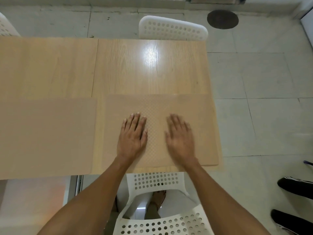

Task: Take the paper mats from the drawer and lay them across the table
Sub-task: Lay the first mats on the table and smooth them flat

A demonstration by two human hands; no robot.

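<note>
Lying flat on the near right part of the wooden counter [149, 65], a tan paper mat [199, 116] with a fine checked texture serves as the landmark. Its right edge runs just along, perhaps slightly past, the counter's right edge, and its near edge sits close to the counter's near edge. A narrow strip of bare wood separates it from a second paper mat [47, 136] to its left, which reaches the counter's near edge and runs out of view on the left. Beyond both mats the far half of the counter shows bare wood with a bright glare spot.

Both hands rest palm down on the landmark mat, fingers straight and slightly spread, holding nothing: the left hand [133, 136] left of its centre, the right hand [180, 138], blurred, right of centre, apart from each other.

A white perforated chair [172, 28] stands beyond the counter's far edge; another [157, 180] sits at the near edge, below the mat.
</note>
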